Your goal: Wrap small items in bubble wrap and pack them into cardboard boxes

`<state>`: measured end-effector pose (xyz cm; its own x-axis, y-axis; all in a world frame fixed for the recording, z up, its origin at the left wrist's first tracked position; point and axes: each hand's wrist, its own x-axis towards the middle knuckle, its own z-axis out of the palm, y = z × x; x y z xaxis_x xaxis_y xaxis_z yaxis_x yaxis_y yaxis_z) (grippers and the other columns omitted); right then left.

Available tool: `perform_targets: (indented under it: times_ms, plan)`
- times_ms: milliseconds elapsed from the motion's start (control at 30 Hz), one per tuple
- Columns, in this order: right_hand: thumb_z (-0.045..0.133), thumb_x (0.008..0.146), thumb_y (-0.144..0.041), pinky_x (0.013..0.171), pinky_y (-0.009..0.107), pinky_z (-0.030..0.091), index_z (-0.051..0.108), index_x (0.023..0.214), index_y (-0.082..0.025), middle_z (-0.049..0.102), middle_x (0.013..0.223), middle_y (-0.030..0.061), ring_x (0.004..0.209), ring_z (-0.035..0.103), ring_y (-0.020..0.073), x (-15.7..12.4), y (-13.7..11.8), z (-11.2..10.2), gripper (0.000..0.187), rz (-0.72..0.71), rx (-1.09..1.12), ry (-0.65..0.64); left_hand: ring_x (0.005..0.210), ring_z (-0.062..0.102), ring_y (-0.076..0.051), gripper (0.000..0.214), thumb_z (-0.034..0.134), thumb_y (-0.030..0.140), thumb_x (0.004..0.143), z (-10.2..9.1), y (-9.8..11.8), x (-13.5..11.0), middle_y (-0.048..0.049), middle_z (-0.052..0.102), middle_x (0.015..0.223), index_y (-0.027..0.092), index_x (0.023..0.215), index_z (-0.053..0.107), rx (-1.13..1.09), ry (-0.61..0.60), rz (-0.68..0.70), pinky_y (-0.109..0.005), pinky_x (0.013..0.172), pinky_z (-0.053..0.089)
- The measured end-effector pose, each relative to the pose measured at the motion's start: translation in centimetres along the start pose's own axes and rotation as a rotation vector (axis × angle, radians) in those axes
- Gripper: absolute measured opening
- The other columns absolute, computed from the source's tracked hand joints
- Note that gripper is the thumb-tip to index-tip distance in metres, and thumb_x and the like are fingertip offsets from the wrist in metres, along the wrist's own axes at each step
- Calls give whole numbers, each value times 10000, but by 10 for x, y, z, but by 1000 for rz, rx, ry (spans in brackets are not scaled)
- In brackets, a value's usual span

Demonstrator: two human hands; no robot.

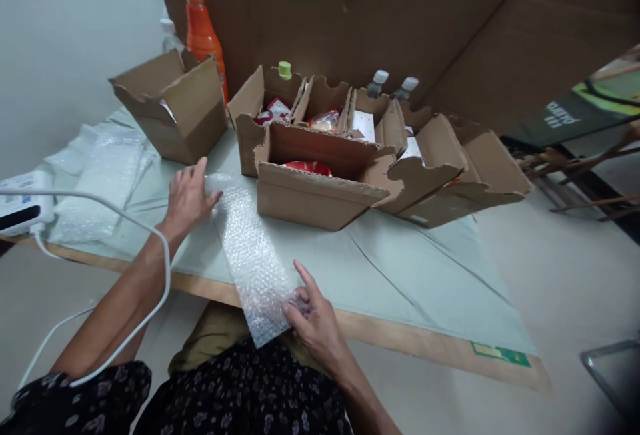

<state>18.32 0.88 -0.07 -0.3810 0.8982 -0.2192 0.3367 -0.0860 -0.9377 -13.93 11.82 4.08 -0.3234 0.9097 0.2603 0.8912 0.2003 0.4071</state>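
A long clear bubble wrap bag lies slantwise over the table's front edge, its near end hanging past the edge. My left hand is at its far end, thumb and fingers apart around the upper left corner; whether they pinch the film is hard to see. Near the lower end, my right hand grips the right edge between thumb and curled fingers, the index finger stretched out. Just beyond the bag stands an open cardboard box with something red inside. More flat bubble wrap bags are piled to the left.
Several open cardboard boxes stand in a row behind, and another box is at the left. An orange bottle rises behind that one. A white power strip sits far left, its white cable looping across my left arm.
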Motion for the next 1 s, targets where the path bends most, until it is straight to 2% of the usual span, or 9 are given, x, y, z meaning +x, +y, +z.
perform_targets:
  times_ms: [100, 167, 233, 333, 433, 533, 633, 800, 1000]
  plan:
    - [619, 887, -314, 701, 293, 520, 718, 1233, -233, 702, 909, 30, 771, 626, 175, 4, -6, 0, 368, 6, 38, -49, 1339, 536, -336, 562, 507, 197, 859, -6, -1, -51, -132, 617, 1408, 186, 1420, 543, -177, -40, 197, -555, 1150, 411]
    - [642, 890, -364, 705, 300, 537, 766, 1038, -215, 721, 904, 45, 778, 641, 183, 5, -13, -2, 244, 60, 157, -69, 1333, 557, -298, 546, 473, 144, 828, -18, 0, -105, -82, 657, 1365, 259, 1343, 615, -346, -256, 346, -556, 1150, 439]
    - [659, 900, -414, 658, 286, 545, 757, 1043, -216, 710, 860, 33, 714, 626, 161, 10, -22, -1, 263, 119, 310, -74, 1399, 511, -297, 647, 514, 122, 803, -29, 6, -154, -83, 603, 1455, 313, 1419, 562, -457, -436, 396, -543, 1142, 466]
    - [647, 921, -491, 642, 289, 567, 726, 1122, -218, 709, 860, 31, 663, 629, 145, 24, -32, 9, 348, 100, 460, -88, 1321, 584, -299, 709, 629, 189, 798, -29, 19, -188, -109, 634, 1411, 305, 1482, 486, -516, -374, 294, -502, 1069, 535]
    - [604, 942, -513, 641, 307, 584, 590, 1356, -229, 739, 999, 76, 813, 711, 201, 37, -38, 17, 502, -18, 510, -77, 955, 716, -218, 428, 575, 308, 900, -10, 26, -171, -65, 748, 1063, 247, 1322, 612, -501, -173, 27, -377, 869, 596]
    - [579, 975, -411, 701, 336, 601, 468, 1475, -271, 734, 1140, 94, 950, 726, 223, 42, -38, 14, 532, -175, 338, -5, 744, 671, -176, 488, 547, 357, 897, 10, 22, -138, -9, 703, 827, 181, 1350, 594, -424, -131, -117, -313, 745, 557]
    - [563, 973, -248, 893, 400, 582, 615, 1335, -268, 731, 1189, 88, 1067, 691, 226, 44, -37, 7, 367, -397, -108, 19, 719, 650, -190, 620, 553, 335, 856, 23, 15, -120, 4, 671, 778, 136, 1442, 517, -321, -150, -117, -322, 737, 528]
    - [547, 892, -74, 1073, 502, 471, 624, 1347, -219, 577, 1497, 127, 1392, 498, 289, 73, -28, 10, 484, -642, -761, -179, 752, 644, -216, 628, 575, 271, 861, 35, 11, -120, -18, 671, 792, 133, 1467, 489, -167, -162, -65, -345, 780, 527]
    - [558, 929, -59, 1074, 450, 442, 687, 1208, -200, 680, 1384, 98, 1376, 532, 259, 93, -30, 13, 338, -697, -816, -276, 1062, 643, -299, 525, 581, 245, 901, 13, 14, -143, -145, 678, 1130, 147, 1414, 528, -177, 86, 141, -460, 951, 529]
